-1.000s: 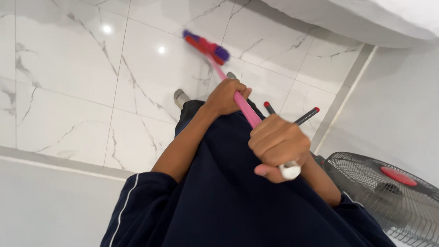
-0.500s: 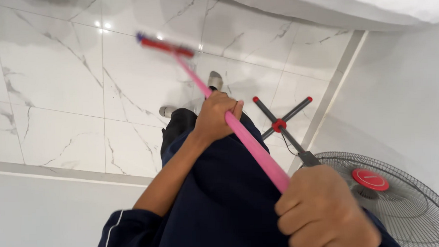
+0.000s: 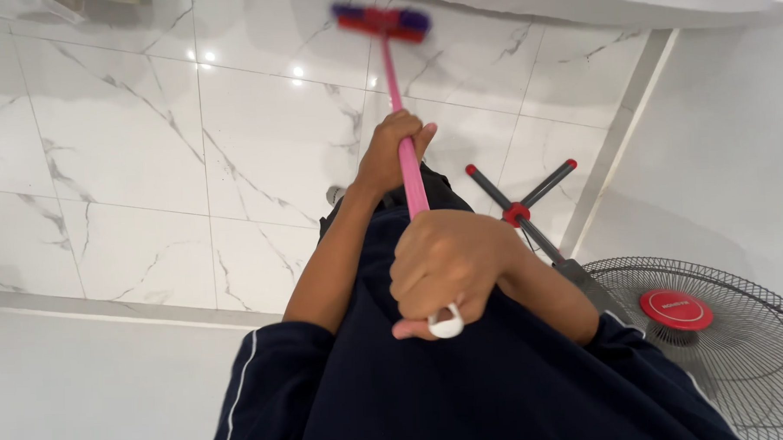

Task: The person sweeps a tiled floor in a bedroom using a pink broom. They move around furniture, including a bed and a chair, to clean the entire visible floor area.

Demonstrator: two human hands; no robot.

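Lighting: bright, even, indoor. Overhead lamps show as small glare spots on the glossy marble floor (image 3: pixel 146 159). Shadows: soft, faint. Blur: broom head (image 3: pixel 381 21) strongly motion-smeared; hands and dark sleeves sharp. Distortion: wide-angle, tile lines bow toward the edges; fan (image 3: pixel 717 339) stretched at the lower right corner.

The person wears a dark navy short-sleeved shirt (image 3: pixel 467 391) with a thin white stripe (image 3: pixel 239 381) along the sleeve at lower left; both forearms are bare.
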